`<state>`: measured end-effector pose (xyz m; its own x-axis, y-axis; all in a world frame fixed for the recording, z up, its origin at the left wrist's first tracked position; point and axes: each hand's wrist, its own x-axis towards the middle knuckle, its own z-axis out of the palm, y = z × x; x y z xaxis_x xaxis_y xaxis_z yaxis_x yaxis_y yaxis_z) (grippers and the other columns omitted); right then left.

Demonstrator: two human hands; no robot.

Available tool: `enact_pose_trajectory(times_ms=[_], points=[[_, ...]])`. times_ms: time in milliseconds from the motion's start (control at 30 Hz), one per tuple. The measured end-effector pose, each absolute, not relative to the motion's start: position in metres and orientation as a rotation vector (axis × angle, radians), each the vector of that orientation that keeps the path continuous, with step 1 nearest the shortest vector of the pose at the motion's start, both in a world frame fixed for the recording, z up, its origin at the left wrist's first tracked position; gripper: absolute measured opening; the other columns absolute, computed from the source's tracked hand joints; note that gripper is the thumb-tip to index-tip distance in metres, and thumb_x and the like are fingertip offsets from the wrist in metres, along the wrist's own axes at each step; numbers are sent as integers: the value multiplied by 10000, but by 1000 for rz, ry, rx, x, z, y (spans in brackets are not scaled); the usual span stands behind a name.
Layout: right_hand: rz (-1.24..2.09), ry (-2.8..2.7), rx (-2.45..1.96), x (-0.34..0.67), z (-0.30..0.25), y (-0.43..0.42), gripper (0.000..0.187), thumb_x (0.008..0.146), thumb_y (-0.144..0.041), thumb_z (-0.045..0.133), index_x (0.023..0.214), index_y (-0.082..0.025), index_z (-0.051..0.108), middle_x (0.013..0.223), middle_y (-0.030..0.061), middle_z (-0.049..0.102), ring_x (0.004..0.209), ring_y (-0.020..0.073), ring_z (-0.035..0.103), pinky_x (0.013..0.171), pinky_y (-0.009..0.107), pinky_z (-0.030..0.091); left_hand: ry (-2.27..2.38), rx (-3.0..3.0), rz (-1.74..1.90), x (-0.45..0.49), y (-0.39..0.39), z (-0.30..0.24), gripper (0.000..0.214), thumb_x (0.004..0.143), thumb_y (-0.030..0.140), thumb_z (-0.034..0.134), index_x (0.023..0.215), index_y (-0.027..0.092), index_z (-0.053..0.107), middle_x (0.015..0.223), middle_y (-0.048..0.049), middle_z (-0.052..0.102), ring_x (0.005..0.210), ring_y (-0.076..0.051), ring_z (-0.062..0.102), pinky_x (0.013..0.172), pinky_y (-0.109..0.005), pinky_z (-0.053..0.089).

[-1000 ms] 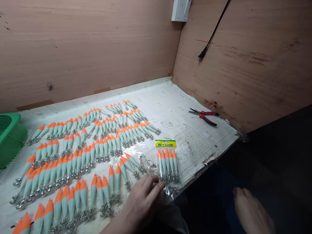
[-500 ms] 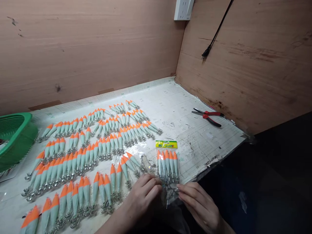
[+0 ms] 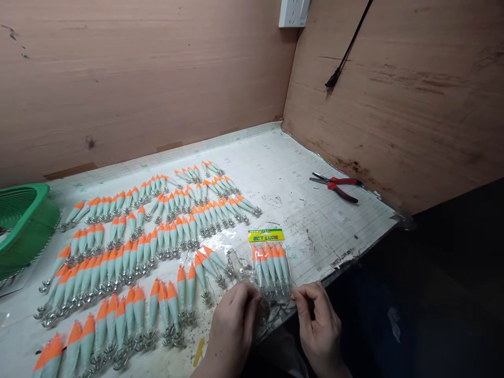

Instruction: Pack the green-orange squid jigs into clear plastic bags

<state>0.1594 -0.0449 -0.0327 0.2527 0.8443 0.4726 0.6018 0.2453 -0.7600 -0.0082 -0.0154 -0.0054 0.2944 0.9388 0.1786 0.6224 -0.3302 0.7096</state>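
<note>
A clear plastic bag (image 3: 271,270) with a green and yellow "BCT LURE" header lies near the table's front edge. Inside it are several orange and pale green squid lures, side by side, hooks toward me. My left hand (image 3: 235,317) is closed in a pinch at the bag's lower left corner. At the lower right corner, the thumb and forefinger of my right hand (image 3: 319,320) pinch the bag's edge. The bag's lower end looks folded up, though the left fingertips are partly hidden. Rows of loose squid lures (image 3: 128,255) with metal hooks cover the table's left side.
Red-handled pliers (image 3: 334,186) lie on the right of the paper-covered table (image 3: 291,194). A green basket (image 3: 33,226) stands at the left edge. A small yellow strip (image 3: 199,352) lies near my left wrist. Wooden walls (image 3: 157,79) close off the back and right.
The bag's loose lower end no longer stretches toward me. Both hands have turned into pinches at its lower corners. The left forearm has shifted right, showing the yellow strip.
</note>
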Motion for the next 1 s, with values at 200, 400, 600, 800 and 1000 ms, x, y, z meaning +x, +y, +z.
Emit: enact_pose_trajectory(times_ms=[200,400,600,800,1000], points=[[265,-1420,-1587,152,-22,-36,91,901,-198,469,820,-198,511,688,5,540,600,119,530,572,224,457,1613,2081,808,8,-17,-7,154,910,185,418,764,214,460,668,13,556,591,-122,568,550,-209,432],[234,-1387,-1774,151,-19,-27,228,871,-312,485,668,-209,473,554,-22,503,478,107,476,503,223,409,1883,2178,668,24,-13,-3,197,856,124,401,692,233,392,596,16,517,497,-157,557,456,-245,368],[379,-1405,-1924,156,-8,-16,339,831,-414,476,559,-226,399,461,-36,452,409,103,408,430,225,330,1982,2163,516,33,-6,1,179,792,91,398,676,225,419,647,-23,536,459,-173,555,417,-250,317],[451,-1364,-1930,164,-7,-10,364,782,-527,510,588,-226,449,461,-21,501,408,127,466,438,239,361,1987,2205,247,34,1,5,202,810,100,380,668,184,496,649,-67,590,446,-191,589,381,-232,250],[519,-1421,-1851,173,-8,-6,431,801,-562,490,557,-210,529,547,21,557,433,137,475,443,253,380,2028,2144,72,33,2,16,207,857,93,375,760,147,549,577,-62,612,473,-220,636,384,-225,229]])
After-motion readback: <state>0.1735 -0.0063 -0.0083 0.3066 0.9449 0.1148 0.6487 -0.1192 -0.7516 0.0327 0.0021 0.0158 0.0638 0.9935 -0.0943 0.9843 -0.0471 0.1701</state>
